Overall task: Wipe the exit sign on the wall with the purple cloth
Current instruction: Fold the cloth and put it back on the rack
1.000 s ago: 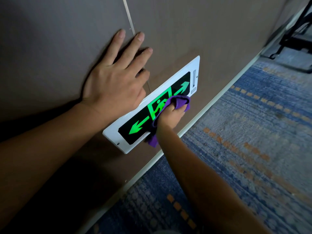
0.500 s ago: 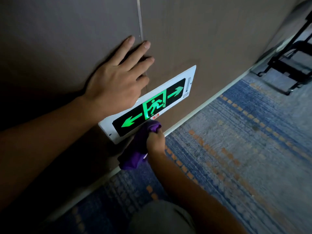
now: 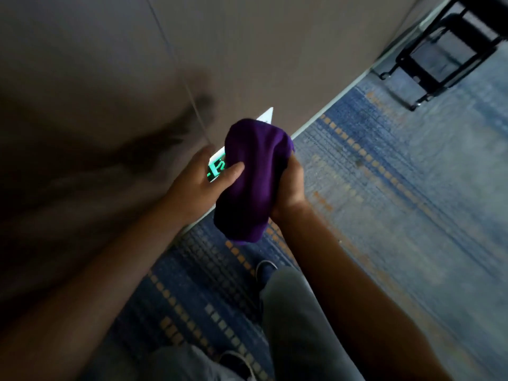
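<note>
Both hands on purple cloth [image 3: 254,180] | right hand [image 3: 292,188] grip closed on it, left hand [image 3: 204,178] pinching its near-left side, likely refolding | cloth off wall | exit sign [image 3: 217,167] mostly hidden behind, low on wall [image 3: 247,50]

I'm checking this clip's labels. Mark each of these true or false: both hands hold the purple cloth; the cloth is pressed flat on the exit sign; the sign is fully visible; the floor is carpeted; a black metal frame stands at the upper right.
1. Both hands hold the purple cloth. True: left hand and right hand grip it.
2. The cloth is pressed flat on the exit sign. False: it is bunched up between the hands.
3. The sign is fully visible. False: cloth and hands hide most of it.
4. The floor is carpeted. True: blue patterned carpet.
5. A black metal frame stands at the upper right. True.
</note>
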A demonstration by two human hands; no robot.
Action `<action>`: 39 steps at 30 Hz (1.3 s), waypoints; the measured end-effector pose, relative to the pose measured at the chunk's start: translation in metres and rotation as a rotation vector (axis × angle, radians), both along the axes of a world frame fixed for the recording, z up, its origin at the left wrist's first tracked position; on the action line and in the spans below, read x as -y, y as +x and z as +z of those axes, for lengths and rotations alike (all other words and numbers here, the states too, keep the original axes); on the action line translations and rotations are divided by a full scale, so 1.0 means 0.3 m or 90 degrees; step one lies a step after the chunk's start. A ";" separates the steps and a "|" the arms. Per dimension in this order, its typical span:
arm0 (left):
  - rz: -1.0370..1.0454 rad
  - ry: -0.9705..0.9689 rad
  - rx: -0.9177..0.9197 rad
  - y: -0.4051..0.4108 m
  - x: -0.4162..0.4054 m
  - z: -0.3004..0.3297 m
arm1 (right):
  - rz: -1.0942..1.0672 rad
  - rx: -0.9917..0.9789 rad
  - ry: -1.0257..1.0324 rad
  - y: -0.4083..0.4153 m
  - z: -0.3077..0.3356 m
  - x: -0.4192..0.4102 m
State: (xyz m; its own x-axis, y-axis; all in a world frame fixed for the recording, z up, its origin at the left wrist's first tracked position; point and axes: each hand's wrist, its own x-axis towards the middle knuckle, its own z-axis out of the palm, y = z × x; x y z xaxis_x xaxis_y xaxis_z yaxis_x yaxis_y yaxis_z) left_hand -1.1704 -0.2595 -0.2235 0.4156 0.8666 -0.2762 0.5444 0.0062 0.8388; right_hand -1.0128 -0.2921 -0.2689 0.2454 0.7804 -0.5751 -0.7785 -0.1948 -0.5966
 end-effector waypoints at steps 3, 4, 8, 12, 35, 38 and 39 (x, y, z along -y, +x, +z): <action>0.020 -0.275 0.198 0.078 0.028 0.212 | -0.008 -0.016 0.013 0.041 0.223 0.045; 0.031 -0.283 0.212 0.104 0.036 0.279 | 0.002 -0.027 0.018 0.051 0.294 0.058; 0.097 -0.310 0.267 0.180 0.083 0.527 | 0.018 -0.024 0.010 0.097 0.569 0.090; 0.080 -0.360 0.261 0.203 0.102 0.746 | 0.028 0.083 -0.040 0.139 0.781 0.102; -0.099 -0.210 0.380 0.101 0.328 1.209 | 0.010 0.523 0.061 0.118 1.354 0.582; -0.148 -0.229 0.403 0.127 0.340 1.249 | -0.032 0.613 0.030 0.128 1.412 0.647; -0.158 -0.193 0.390 0.141 0.344 1.267 | -0.046 0.637 0.012 0.137 1.429 0.664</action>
